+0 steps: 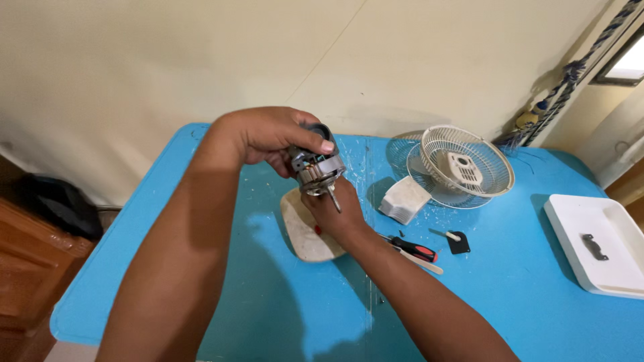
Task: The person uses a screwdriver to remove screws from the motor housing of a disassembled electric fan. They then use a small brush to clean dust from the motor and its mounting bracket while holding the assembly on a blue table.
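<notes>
Two hands meet above the blue tabletop [268, 295]. The right hand [335, 214] grips the one motor [315, 167] from below, near its shaft; the left hand [268, 137] closes over its top. The motor is held in the air over one beige plate [302, 234]. Right of it lie one red-handled screwdriver [416, 250], one small black part [459, 243] and one white housing [404, 200]. Farther off sit what look like two wire grilles [469, 167], stacked. One white tray [597, 248] holds one dark bracket [594, 246].
</notes>
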